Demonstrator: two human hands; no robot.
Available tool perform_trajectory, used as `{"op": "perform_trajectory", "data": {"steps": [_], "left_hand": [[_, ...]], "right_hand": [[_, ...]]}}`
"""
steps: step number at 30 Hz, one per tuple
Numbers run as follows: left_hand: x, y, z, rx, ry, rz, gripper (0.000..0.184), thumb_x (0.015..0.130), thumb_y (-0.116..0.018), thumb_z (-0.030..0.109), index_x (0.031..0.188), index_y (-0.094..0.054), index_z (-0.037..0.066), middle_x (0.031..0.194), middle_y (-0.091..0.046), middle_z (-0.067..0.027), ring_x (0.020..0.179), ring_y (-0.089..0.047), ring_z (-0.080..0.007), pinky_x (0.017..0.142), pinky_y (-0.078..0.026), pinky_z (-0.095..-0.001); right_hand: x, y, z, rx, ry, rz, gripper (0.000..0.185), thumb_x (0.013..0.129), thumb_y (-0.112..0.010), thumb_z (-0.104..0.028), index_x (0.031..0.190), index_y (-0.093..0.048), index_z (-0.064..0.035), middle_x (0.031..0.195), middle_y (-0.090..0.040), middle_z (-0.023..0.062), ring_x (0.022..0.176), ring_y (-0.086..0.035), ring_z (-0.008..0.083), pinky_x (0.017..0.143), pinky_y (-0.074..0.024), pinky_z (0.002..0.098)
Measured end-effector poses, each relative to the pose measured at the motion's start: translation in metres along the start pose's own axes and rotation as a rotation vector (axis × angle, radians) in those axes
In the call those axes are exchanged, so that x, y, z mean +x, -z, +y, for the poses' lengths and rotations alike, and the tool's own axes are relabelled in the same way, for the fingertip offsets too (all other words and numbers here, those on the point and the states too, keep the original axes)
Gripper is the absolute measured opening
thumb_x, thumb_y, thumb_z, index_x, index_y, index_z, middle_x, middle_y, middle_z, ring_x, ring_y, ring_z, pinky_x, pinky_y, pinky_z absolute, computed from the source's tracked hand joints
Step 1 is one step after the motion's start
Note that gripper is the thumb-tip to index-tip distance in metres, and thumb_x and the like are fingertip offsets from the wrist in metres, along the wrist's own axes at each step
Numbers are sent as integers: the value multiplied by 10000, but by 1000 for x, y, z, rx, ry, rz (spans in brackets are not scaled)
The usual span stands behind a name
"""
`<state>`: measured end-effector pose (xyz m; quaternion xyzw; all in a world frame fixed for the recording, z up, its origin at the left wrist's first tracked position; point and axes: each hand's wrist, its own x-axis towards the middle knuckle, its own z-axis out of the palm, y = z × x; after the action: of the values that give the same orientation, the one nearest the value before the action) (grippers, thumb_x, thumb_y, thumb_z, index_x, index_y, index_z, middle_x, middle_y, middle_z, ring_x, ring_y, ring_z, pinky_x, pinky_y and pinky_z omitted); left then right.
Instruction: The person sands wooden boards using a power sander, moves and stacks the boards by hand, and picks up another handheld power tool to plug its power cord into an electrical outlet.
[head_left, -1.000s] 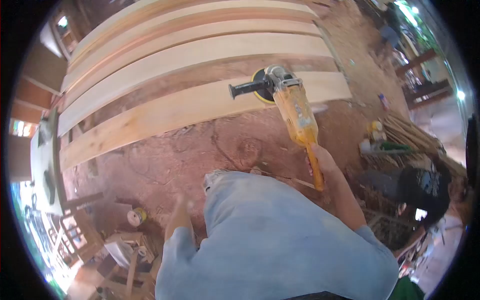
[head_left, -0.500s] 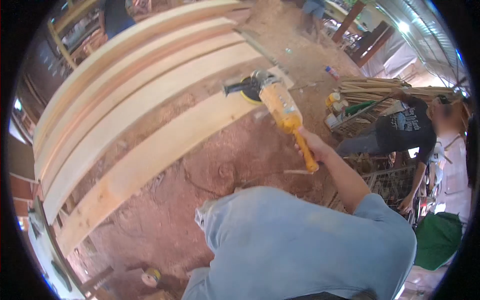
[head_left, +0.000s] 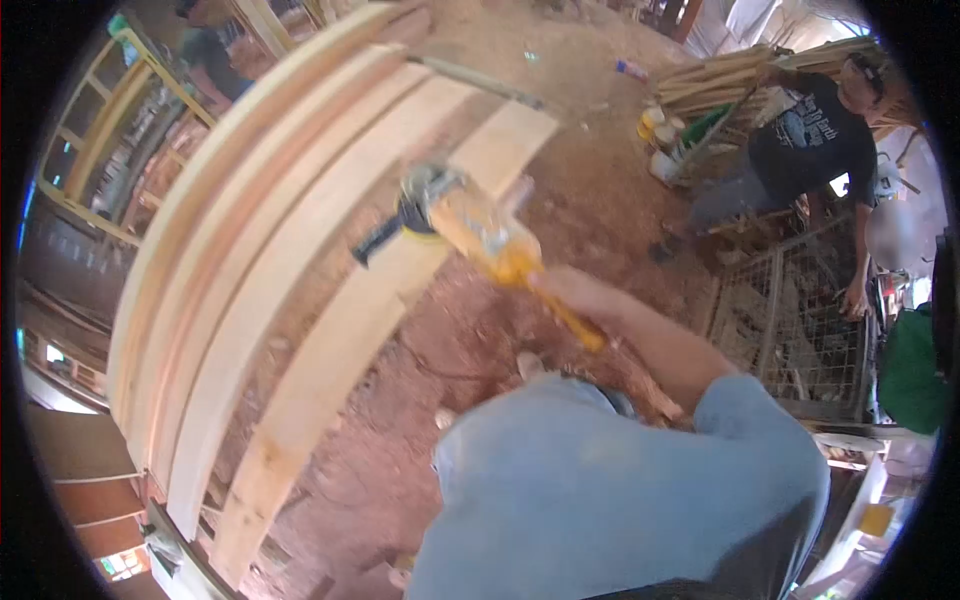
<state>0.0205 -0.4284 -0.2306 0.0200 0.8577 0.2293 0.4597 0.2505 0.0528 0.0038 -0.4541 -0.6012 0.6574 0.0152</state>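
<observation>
My right hand is wrapped around the rear handle of a yellow angle grinder. The grinder's round disc, yellow at its rim, lies over the nearest pale wooden board, seemingly against its face. A black side handle sticks out at the grinder's front left, with no hand on it. My left hand does not show; the blue shirt fills the lower middle of the view.
Several long boards lie side by side beyond the nearest one. Reddish dusty ground spreads below. At right, a co-worker stands by a wire mesh frame and stacked sticks. Another person is at upper left.
The grinder in my right hand has moved left and down along the nearest board. My view has turned, so the boards look steeper and the co-worker sits higher.
</observation>
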Motion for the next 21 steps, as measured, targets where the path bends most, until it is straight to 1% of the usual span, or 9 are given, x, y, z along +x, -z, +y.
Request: {"op": "perform_trajectory", "data": {"steps": [2,4,8,12,13,14,17,18,21], "left_hand": [[-2,21,1,73,-23,-73,328,1048,-463,273,1032,-682,30,942,-693,-98,746,-599,-164,636,-495,-317],[-5,48,9,161,-65,-153,327,1051,-456,268,1044,-683,33,956,-698,-98,752,-603,-163,637,-497,-314],[-17,125,76,260,-381,-225,328,1057,-442,257,1068,-686,38,983,-708,-99,764,-613,-161,640,-503,-308],[-67,181,219,-770,-1050,-97,374,1055,-480,305,944,-691,17,886,-686,-53,878,-640,-158,832,-509,-344],[-48,198,242,-984,-1065,-82,410,1058,-470,396,982,-680,53,885,-673,-55,842,-614,-172,802,-487,-349],[-7,228,265,-1263,-870,-383,429,1042,-491,422,955,-660,37,898,-680,-84,864,-624,-224,832,-485,-374],[-19,232,353,-1682,-632,-572,369,1029,-491,330,994,-622,-12,891,-678,-122,861,-622,-288,876,-504,-437],[-48,227,357,-1763,-532,-284,322,1020,-502,301,1016,-611,-2,906,-675,-133,826,-620,-294,852,-515,-450],[-35,253,271,-1713,-606,-12,286,1007,-548,279,1010,-627,4,865,-668,-116,792,-615,-254,794,-524,-418]], "right_hand": [[-18,-25,1,-59,-101,11,612,977,-511,-606,1078,-658,-21,804,-633,71,726,-622,173,613,-520,356],[-39,-49,-1,46,-217,-10,440,1018,-515,-486,1138,-563,-66,793,-556,11,598,-537,93,525,-477,264],[-54,-79,43,-90,-149,-59,423,1026,-506,-457,1164,-570,-63,815,-560,18,613,-535,100,541,-482,282],[-92,-128,44,-105,-63,-52,409,1037,-488,-435,1145,-598,-57,826,-567,26,662,-548,122,579,-481,308],[-97,-141,31,-63,-77,-40,401,1041,-481,-428,1125,-608,-57,830,-570,29,676,-553,129,588,-477,313],[-102,-149,14,-38,-125,-37,408,1035,-491,-439,1118,-609,-57,834,-572,30,676,-552,132,584,-470,308],[-116,-148,8,-10,-175,-70,410,1034,-484,-411,1199,-580,-49,838,-550,28,712,-534,131,628,-461,297],[-121,-149,15,6,-190,-116,423,1038,-468,-373,1286,-551,-40,838,-527,24,747,-517,128,674,-457,292],[-116,-182,17,-118,-177,-257,451,1036,-475,-378,1309,-551,-27,878,-554,31,772,-524,127,696,-462,292]]}}
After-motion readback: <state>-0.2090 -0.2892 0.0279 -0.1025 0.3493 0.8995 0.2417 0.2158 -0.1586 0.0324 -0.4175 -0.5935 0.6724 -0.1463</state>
